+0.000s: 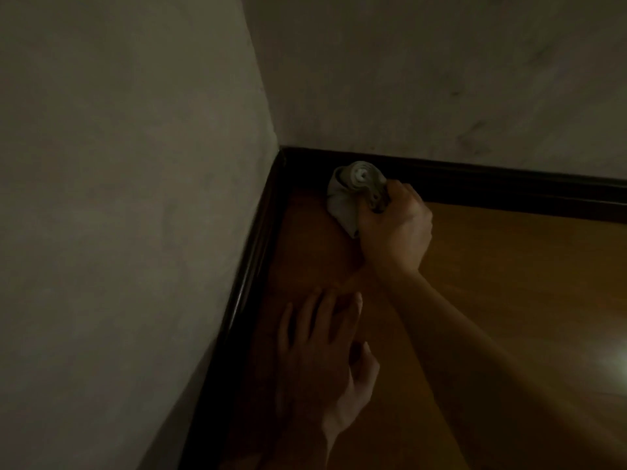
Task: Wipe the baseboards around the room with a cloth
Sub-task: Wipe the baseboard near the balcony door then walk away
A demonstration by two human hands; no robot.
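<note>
I'm gripping a bunched-up pale cloth [349,195] in my right hand [395,225], fingers [403,193] curled tight around it, and I'm holding it against the dark baseboard [509,193] along the far wall [441,79], just beside the corner where it meets the left baseboard [251,283]. My left hand [322,361] is lying flat on the wooden floor [509,300] nearer to me, its fingers straight and spread a bit, holding nothing, near the left baseboard. It's pretty dim down here, so I'm not making out whether the cloth is touching the floor too.
</note>
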